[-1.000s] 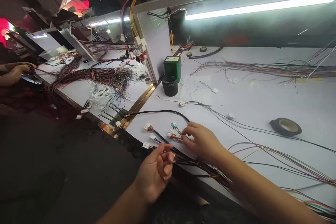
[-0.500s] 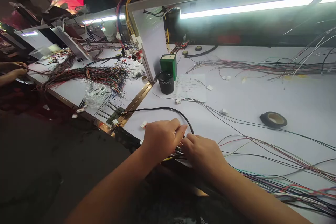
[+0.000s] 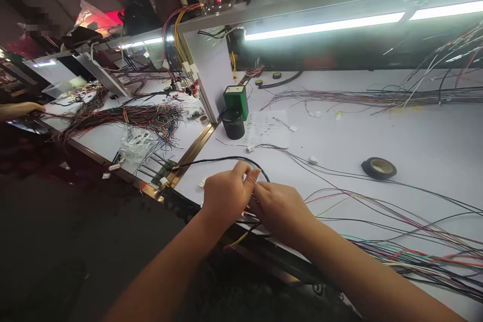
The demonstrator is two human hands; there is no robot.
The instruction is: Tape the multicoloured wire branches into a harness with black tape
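Note:
My left hand (image 3: 227, 188) and my right hand (image 3: 281, 209) meet at the front edge of the white worktop, fingers closed. Both grip a wire harness; the exact spot they hold is hidden behind the fingers. A black-sheathed cable (image 3: 226, 158) arcs from the hands to a green block with metal pins (image 3: 162, 171) at the left. Beneath the hands loose wire ends hang over the edge, among them a yellow wire (image 3: 238, 240). A white connector (image 3: 202, 182) lies just left of my left hand, partly covered by it.
A black tape roll (image 3: 379, 168) lies at the right. Bundles of loose wires (image 3: 422, 261) cover the front right. A black mesh cup (image 3: 233, 124) and a green box (image 3: 236, 101) stand by the divider. At far left is another person's arm (image 3: 20, 109) near a wire pile (image 3: 124, 118).
The camera view has shifted slightly. My hands stay together, the right one drawn closer against the left, and the yellow wire now hangs lower. The other person's hands have moved.

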